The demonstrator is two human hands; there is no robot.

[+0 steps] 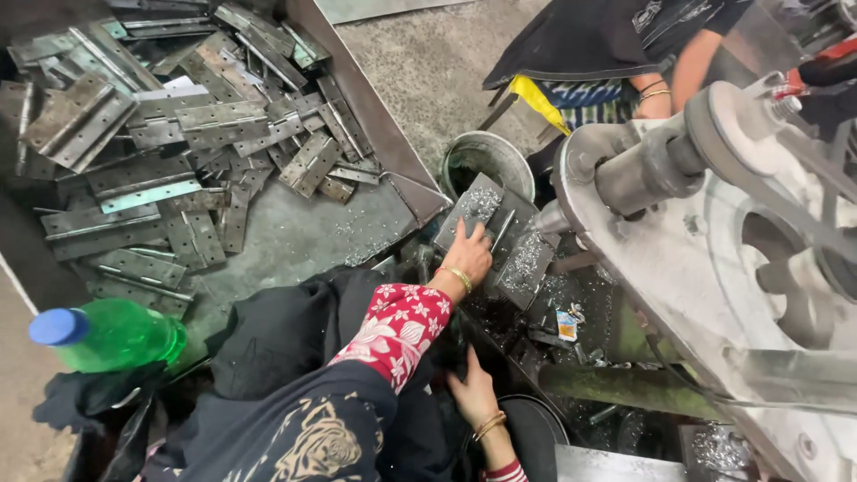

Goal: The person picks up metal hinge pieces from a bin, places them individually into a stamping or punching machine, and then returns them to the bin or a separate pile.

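Two hands of one person appear, both partly obscured. Left hand [467, 254], reaching out from a red floral sleeve [399, 328] with a gold bangle at the wrist, lies palm-down and fingers extended on a metal hinge plate [478, 207] dusted with bright metal shavings; the grip is flat and open, pressing on the plate rather than enclosing it. The plate sits at the machine's work area, just beside a grey bucket [489, 159] and near the corner of the metal tray [295, 236]. Right hand [473, 391], lower in the view and also wearing bangles, reaches into a dark recess beneath the machine; its fingers are hidden there, so whether the grip is closed or what it touches cannot be told. Large grey press machine [714, 259] with its shaft fills the right side and is cut off by the picture's edge. Loose hinges [178, 125] lie heaped in the tray at upper left. A green bottle [112, 335] with a blue cap lies at lower left. Another person [625, 54] is visible only partly at the top.
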